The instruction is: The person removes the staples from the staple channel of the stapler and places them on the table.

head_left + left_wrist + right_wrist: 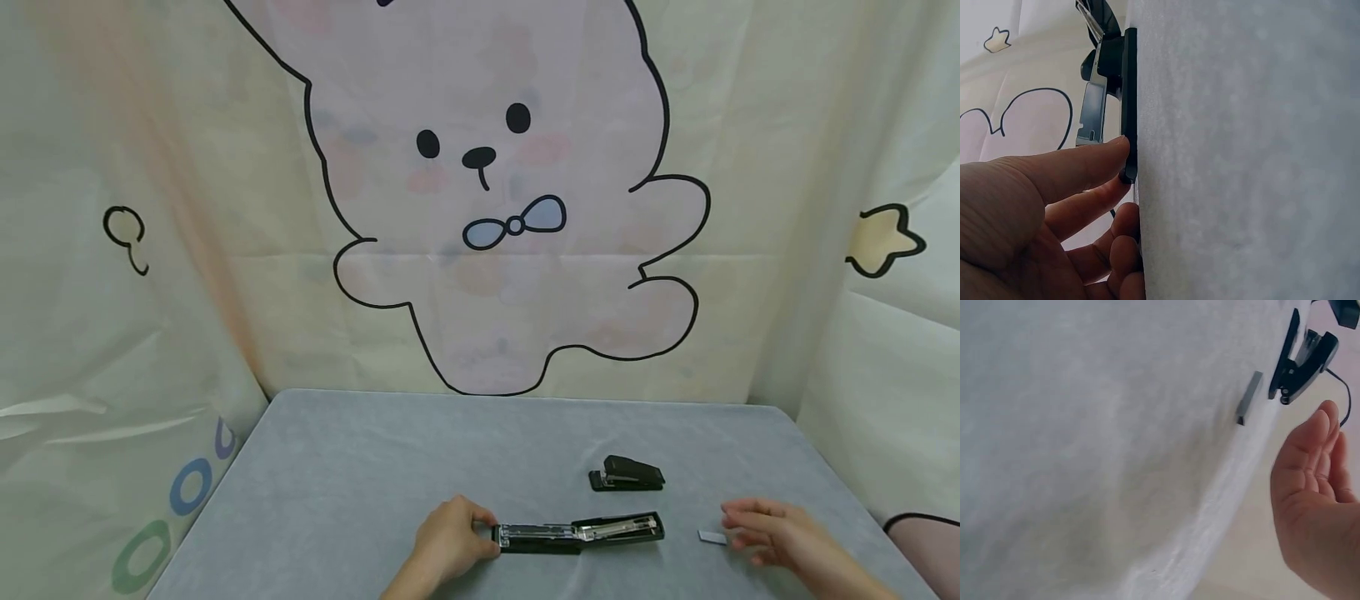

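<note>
From the head view, I had a long, open black stapler with a bright metal channel lying crosswise on the near part of the grey cloth-covered table, its top arm folded back to the right so that the inside faced up. My left hand pinched its left end, which I judged kept the body from sliding while leaving the channel uncovered. On the far side, toward the right, a smaller black stapler sat apart, untouched. To the right lay a short, pale grey bar, staples by the look of it, and just beside it hovered my right hand, fingers loosely bent and close together; I judged the bar had been placed within easy reach of it.

From the left wrist, I could see the thumb on top of the black base's end and the index finger against its tip, a narrow pinch; the remaining fingers were curled at the cloth.

From the right wrist, the fingers looked relaxed, slightly cupped and bunched, gripping nothing. The grey bar lay on the cloth, clear of them.
</note>
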A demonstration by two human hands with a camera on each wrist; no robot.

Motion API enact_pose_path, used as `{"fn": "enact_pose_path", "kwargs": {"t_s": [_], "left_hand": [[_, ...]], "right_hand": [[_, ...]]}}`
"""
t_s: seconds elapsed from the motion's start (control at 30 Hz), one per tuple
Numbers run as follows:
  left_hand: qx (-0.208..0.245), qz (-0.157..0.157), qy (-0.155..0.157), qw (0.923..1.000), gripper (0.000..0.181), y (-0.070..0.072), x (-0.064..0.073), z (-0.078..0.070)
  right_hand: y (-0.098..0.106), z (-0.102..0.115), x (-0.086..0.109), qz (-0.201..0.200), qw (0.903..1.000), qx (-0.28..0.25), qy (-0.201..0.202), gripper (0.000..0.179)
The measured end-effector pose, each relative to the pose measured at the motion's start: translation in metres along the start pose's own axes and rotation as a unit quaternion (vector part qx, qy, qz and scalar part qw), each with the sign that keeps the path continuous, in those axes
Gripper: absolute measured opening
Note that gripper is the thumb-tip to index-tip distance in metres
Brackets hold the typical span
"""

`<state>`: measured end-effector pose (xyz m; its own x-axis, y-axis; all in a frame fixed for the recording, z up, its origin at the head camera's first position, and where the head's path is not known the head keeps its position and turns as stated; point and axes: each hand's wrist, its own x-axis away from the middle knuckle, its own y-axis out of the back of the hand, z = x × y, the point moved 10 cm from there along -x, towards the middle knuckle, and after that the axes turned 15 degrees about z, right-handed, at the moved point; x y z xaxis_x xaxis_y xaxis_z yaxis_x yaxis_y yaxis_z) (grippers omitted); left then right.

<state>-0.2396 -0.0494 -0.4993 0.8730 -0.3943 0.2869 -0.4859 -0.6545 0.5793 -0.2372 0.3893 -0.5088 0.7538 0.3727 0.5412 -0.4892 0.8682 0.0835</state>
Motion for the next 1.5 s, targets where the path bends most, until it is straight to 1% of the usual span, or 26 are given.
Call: {"fn": "enact_pose_path", "kwargs": {"t_s": [0.07, 0.13, 0.23, 0.3, 0.33, 0.4, 0.43, 0.47, 0.57, 0.63, 0.67, 0.77, 0.83, 0.93, 1.07, 1.13, 1.23, 1.33, 1.4, 1.5], "left_hand": [[-0.002, -0.003, -0.001, 1.0, 0.023, 0.0, 0.0, 0.0], [-0.003, -0.006, -0.002, 1.0, 0.023, 0.001, 0.0, 0.0], [-0.006, -0.009, -0.002, 0.9999, 0.024, 0.001, 0.0, 0.0], [-0.007, -0.008, -0.003, 0.9999, 0.024, 0.001, 0.0, 0.0], [-0.007, -0.007, -0.003, 0.9999, 0.024, 0.0, 0.0, 0.0], [-0.005, -0.005, -0.002, 1.0, 0.024, -0.001, 0.0, 0.0], [-0.001, -0.003, -0.001, 1.0, 0.024, -0.001, -0.001, 0.001], [0.002, 0.0, 0.0, 1.0, 0.024, -0.002, -0.001, 0.001], [0.009, 0.006, 0.004, 0.9999, 0.024, -0.002, -0.003, 0.004], [0.011, 0.008, 0.003, 0.9999, 0.023, -0.002, -0.004, 0.005], [0.007, 0.006, 0.0, 1.0, 0.023, -0.002, -0.004, 0.005], [0.002, 0.001, -0.009, 1.0, 0.024, 0.0, -0.003, 0.003], [0.003, 0.0, -0.011, 0.9999, 0.025, 0.0, -0.003, 0.003], [0.015, 0.007, -0.003, 0.9999, 0.027, 0.0, -0.003, 0.004], [0.026, 0.014, 0.008, 0.9995, 0.032, -0.001, -0.004, 0.006], [0.023, 0.014, 0.01, 0.9996, 0.034, -0.001, -0.004, 0.005], [0.012, 0.01, 0.009, 0.9998, 0.036, -0.002, -0.004, 0.005], [-0.015, 0.001, 0.007, 0.9999, 0.038, -0.001, -0.003, 0.002], [-0.032, -0.006, 0.003, 0.9995, 0.038, 0.0, -0.003, 0.0], [-0.053, -0.009, 0.0, 0.9986, 0.038, 0.0, -0.004, -0.003]], "right_hand": [[-0.003, 0.009, 0.002, 0.01, 0.9994, 0.023, 0.022, 0.035], [-0.007, 0.017, 0.004, 0.0, 0.9977, 0.057, 0.035, 0.04], [-0.017, 0.027, 0.005, -0.017, 0.9912, 0.118, 0.058, 0.046], [-0.026, 0.033, 0.006, -0.021, 0.984, 0.159, 0.077, 0.046], [-0.031, 0.035, 0.006, -0.016, 0.9798, 0.178, 0.09, 0.045], [-0.041, 0.039, 0.006, -0.006, 0.9721, 0.204, 0.115, 0.043], [-0.045, 0.04, 0.005, -0.005, 0.9697, 0.212, 0.121, 0.044], [-0.05, 0.044, 0.004, -0.001, 0.9655, 0.221, 0.137, 0.044], [-0.062, 0.05, 0.002, 0.004, 0.9569, 0.236, 0.169, 0.048], [-0.068, 0.051, -0.001, 0.009, 0.9549, 0.237, 0.179, 0.051], [-0.071, 0.052, -0.001, 0.012, 0.9525, 0.24, 0.187, 0.051], [-0.079, 0.053, -0.006, 0.024, 0.95, 0.239, 0.199, 0.053], [-0.083, 0.052, -0.009, 0.033, 0.9506, 0.232, 0.204, 0.054], [-0.086, 0.052, -0.014, 0.037, 0.953, 0.219, 0.206, 0.057], [-0.091, 0.052, -0.019, 0.041, 0.9569, 0.21, 0.197, 0.061], [-0.093, 0.053, -0.021, 0.041, 0.9561, 0.216, 0.193, 0.062], [-0.096, 0.056, -0.025, 0.042, 0.9551, 0.223, 0.191, 0.062], [-0.099, 0.061, -0.028, 0.043, 0.949, 0.233, 0.208, 0.06], [-0.1, 0.063, -0.03, 0.042, 0.9466, 0.238, 0.214, 0.058], [-0.1, 0.063, -0.031, 0.037, 0.9444, 0.248, 0.212, 0.055]]}}
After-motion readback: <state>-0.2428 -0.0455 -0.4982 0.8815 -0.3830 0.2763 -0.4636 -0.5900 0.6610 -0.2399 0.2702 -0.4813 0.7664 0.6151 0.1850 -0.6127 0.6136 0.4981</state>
